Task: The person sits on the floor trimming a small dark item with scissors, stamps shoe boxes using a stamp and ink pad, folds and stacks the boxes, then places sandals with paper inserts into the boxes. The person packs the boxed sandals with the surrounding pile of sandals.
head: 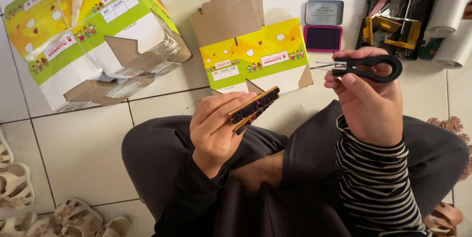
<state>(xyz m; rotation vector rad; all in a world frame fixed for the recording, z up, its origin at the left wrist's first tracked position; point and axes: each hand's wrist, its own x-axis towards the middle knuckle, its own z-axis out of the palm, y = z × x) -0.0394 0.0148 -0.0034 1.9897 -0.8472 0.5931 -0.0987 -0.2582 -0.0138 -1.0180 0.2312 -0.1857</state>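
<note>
In the head view, a flat wooden stamp block (254,108) with dark rubber type along its face is being held up in the left hand (216,131), the fingers (223,106) being closed round its lower edge so that the type side is turned upward and to the right. A pair of black-handled tweezers (361,66) is being gripped in the right hand (368,104), the fingers (355,80) being wrapped round the looped handle and the thin metal tips being pointed leftward, near the stamp block but apart from it. Both things are being held above the lap of the seated person, over a tiled floor (83,153).

On the floor just beyond the hands, a flattened yellow-and-green carton (255,57) is being kept on top of a small stack of plain brown ones. A tied bundle of folded cartons (93,35) is lying to the left. An open ink pad (323,33) with a dark pink face is lying to the right of the loose carton, and a black tray of small tools (398,15) beside it. Pale sandals (19,188) are lying at the lower left.

As a judgement, the stamp is being set up with the tweezers; whether the top carton's label panel bears any stamped mark cannot be told, and the bundle is being left tied, so most of the work appears to be left.
</note>
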